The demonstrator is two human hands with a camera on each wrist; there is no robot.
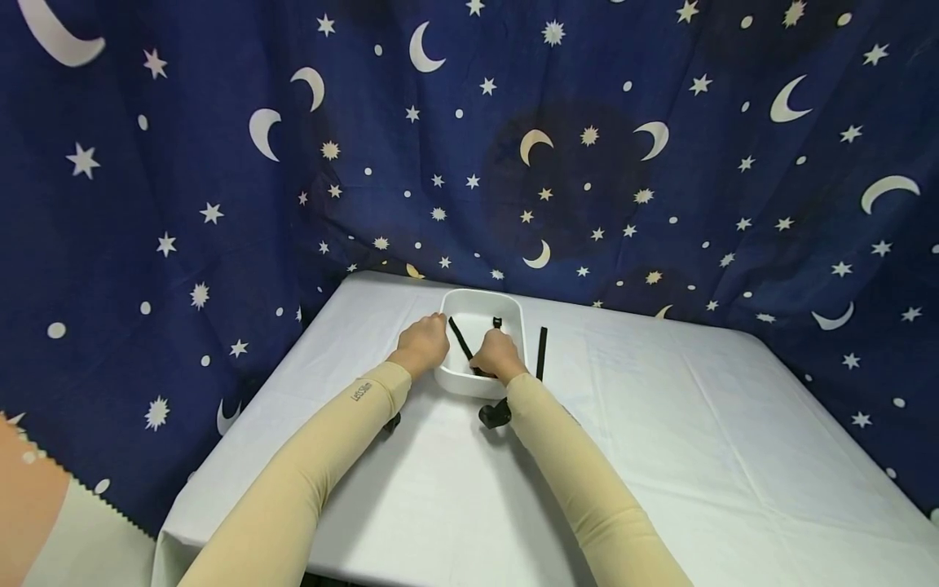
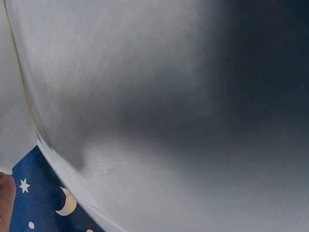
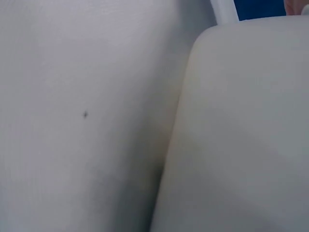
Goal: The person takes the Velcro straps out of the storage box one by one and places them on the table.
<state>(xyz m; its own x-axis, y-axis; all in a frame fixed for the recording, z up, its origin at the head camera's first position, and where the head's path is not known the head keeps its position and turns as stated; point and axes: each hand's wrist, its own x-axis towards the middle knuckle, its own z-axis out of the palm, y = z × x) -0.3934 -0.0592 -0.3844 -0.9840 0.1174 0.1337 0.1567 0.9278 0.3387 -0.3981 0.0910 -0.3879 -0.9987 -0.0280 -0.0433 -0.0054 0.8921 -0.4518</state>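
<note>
A white rectangular bin point(image 1: 469, 385) with rounded corners stands near the back of the table. My left hand point(image 1: 425, 342) grips its left rim; in the left wrist view the thumb point(image 2: 6, 200) shows at the bin's edge. Inside the bin, my right hand point(image 1: 498, 354) has curled fingers around a narrow black strap point(image 1: 497, 323), whose end sticks out beyond the knuckles. Another thin black strap point(image 1: 460, 335) slants across the bin floor toward that hand. The right fingertips are hidden in the head view.
Outside the bin, a straight black strip point(image 1: 542, 352) lies to its right on the white tablecloth point(image 1: 704, 456). A dark blue curtain point(image 1: 455, 228) with moons and stars hangs right behind the table. Dark wrist camera mounts point(image 1: 495, 414) hang below the forearms.
</note>
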